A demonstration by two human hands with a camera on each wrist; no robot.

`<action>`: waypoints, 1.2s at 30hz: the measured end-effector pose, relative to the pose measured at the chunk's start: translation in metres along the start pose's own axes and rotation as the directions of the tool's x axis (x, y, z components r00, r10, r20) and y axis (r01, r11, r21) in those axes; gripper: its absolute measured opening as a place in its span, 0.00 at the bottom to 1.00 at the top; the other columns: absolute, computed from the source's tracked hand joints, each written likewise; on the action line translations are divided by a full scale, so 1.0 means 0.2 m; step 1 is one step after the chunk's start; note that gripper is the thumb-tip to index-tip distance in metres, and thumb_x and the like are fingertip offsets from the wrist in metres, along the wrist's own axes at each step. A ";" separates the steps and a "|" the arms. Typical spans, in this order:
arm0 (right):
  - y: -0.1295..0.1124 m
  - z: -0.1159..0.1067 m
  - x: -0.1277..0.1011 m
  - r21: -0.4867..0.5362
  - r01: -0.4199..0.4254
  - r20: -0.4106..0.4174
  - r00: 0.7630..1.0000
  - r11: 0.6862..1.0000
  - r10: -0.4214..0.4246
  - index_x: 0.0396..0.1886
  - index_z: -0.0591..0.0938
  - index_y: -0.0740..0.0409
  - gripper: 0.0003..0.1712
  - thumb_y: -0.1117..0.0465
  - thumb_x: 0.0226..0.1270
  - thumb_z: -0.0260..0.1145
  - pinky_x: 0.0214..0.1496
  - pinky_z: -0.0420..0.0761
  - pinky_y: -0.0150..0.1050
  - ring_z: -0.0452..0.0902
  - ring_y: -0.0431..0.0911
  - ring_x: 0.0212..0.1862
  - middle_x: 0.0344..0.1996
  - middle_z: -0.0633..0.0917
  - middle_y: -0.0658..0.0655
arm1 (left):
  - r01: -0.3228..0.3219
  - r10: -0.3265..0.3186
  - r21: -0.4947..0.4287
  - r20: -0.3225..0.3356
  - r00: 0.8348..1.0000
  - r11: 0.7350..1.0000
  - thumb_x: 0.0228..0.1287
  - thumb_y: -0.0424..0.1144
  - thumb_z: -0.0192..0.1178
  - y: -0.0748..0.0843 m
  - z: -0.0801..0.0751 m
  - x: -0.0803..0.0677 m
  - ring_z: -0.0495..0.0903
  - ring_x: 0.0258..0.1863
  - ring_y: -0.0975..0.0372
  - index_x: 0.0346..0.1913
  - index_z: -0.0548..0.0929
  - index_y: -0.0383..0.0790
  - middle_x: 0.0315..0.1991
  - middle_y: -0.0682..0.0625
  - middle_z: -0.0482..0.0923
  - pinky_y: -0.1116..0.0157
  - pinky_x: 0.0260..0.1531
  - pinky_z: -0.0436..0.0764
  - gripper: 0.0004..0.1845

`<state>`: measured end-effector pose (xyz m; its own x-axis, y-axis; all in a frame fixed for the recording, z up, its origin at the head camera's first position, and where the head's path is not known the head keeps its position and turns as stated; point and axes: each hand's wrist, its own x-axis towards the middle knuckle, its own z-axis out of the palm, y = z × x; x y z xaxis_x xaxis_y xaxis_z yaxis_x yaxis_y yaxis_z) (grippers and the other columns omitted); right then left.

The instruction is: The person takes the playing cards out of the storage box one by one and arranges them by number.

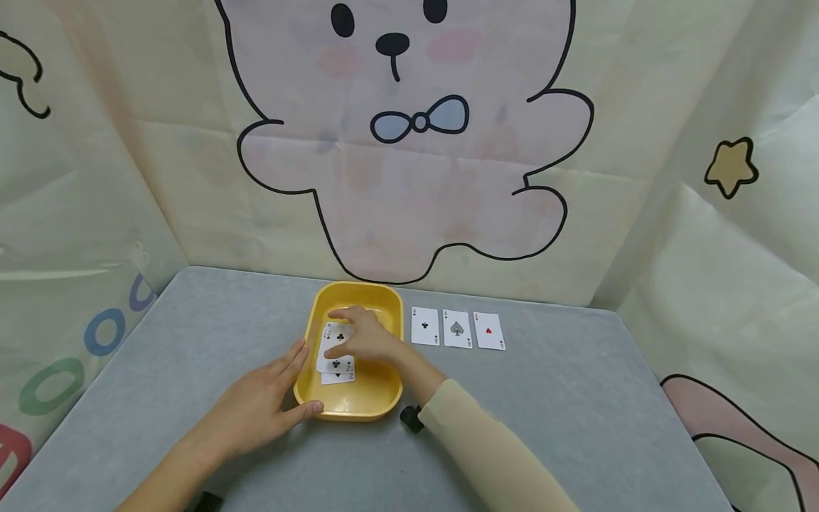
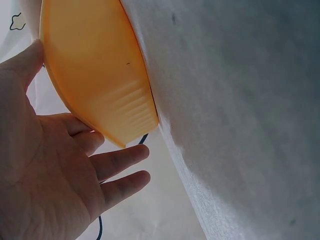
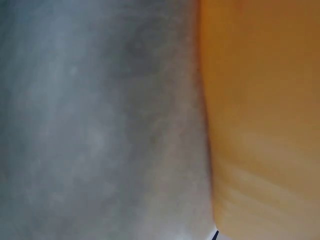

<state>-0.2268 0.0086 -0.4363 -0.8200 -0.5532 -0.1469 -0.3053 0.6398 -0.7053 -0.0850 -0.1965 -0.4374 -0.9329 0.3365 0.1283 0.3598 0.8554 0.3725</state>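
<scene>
A yellow tray (image 1: 367, 395) stands mid-table and holds a few playing cards (image 1: 339, 370); the top one shows black clubs. My right hand (image 1: 360, 337) reaches into it from the right, thumb and curled fingers pinching the top card. My left hand (image 1: 265, 402) lies flat against the tray's left front corner, with the thumb on the front rim. In the left wrist view that hand (image 2: 50, 170) spreads relaxed fingers beside the tray's outer wall (image 2: 95, 65). The right wrist view is blurred, showing only the tray's side (image 3: 260, 100) and no hand.
Three aces lie face up in a row just right of the tray: clubs (image 1: 425, 326), spades (image 1: 457, 328), hearts (image 1: 489, 331). The grey table (image 1: 576, 398) is backed and flanked by cartoon-printed cloth walls (image 1: 409, 156). A small black object (image 1: 411, 418) sits under my right sleeve.
</scene>
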 end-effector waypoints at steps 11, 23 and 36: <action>0.02 0.04 0.00 -0.205 -0.017 0.047 0.999 0.979 0.027 0.74 0.77 0.45 0.51 0.45 0.48 0.88 0.61 0.71 0.43 0.65 0.48 0.61 0.68 0.74 0.53 | -0.007 0.007 0.002 -0.006 1.000 1.000 0.70 0.73 0.56 0.00 0.00 0.00 0.77 0.67 0.41 0.82 0.61 0.35 0.81 0.41 0.60 0.41 0.60 0.78 0.53; 0.01 0.05 0.01 -0.265 -0.019 0.048 0.998 0.964 0.033 0.75 0.76 0.48 0.56 0.42 0.43 0.89 0.65 0.69 0.44 0.66 0.49 0.63 0.70 0.74 0.54 | -0.004 0.004 -0.003 -0.006 1.000 1.000 0.69 0.73 0.56 0.00 0.00 0.00 0.76 0.67 0.41 0.81 0.61 0.35 0.81 0.41 0.60 0.41 0.61 0.77 0.53; 0.02 0.06 0.00 -0.294 -0.016 0.049 0.998 0.956 0.032 0.76 0.75 0.49 0.58 0.43 0.44 0.90 0.64 0.69 0.43 0.66 0.48 0.62 0.69 0.74 0.55 | -0.002 0.002 0.008 -0.012 1.000 1.000 0.69 0.70 0.60 0.00 0.01 0.00 0.77 0.66 0.41 0.81 0.62 0.36 0.80 0.41 0.61 0.41 0.60 0.78 0.52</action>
<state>-0.2227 0.0043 -0.4467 -0.8046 -0.5580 -0.2033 -0.4210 0.7774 -0.4674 -0.0859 -0.1956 -0.4392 -0.9322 0.3337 0.1404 0.3620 0.8578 0.3650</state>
